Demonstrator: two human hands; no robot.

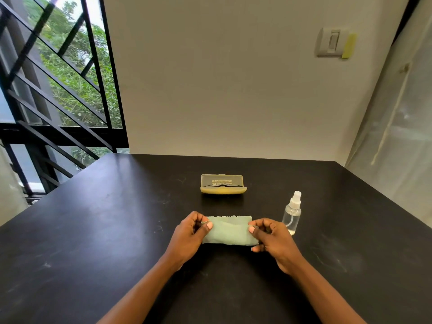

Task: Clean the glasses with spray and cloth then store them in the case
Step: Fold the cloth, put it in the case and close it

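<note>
I see both hands over the near middle of the tabletop (93, 230), a matte black slab with faint scuffs and pale smudges. The left hand (189, 235) pinches the left end of the cloth (228, 230) between thumb and curled fingers; the right hand (271, 239) pinches the right end the same way. The cloth is pale green, soft, thin microfibre, folded into a long rectangle with a zigzag-cut far edge; I can't tell if its lower fold touches the tabletop.

The case (223, 184) sits toward the far edge, roughly centre, well apart from the cloth. It is a yellowish hard shell, rounded oblong, with a translucent lid that looks closed, small print on it too blurred to read. Through the lid I see a dark thin frame, the glasses (222, 185), lying inside.

The spray bottle (292, 213) stands upright just right of my right hand, near but apart from it. It is clear plastic, cylindrical, with a white pump head under a clear cap, a thin dip tube inside and a little clear liquid at the bottom.

Nothing lies between the cloth and the case. Behind the tabletop's far edge is a plain off-white wall with a switch plate (332, 42) and a yellow-green tab beside it. At the left side is a window with black slanted metal bars (58, 94), green foliage beyond. At the right hangs a translucent plastic sheet (397, 136).
</note>
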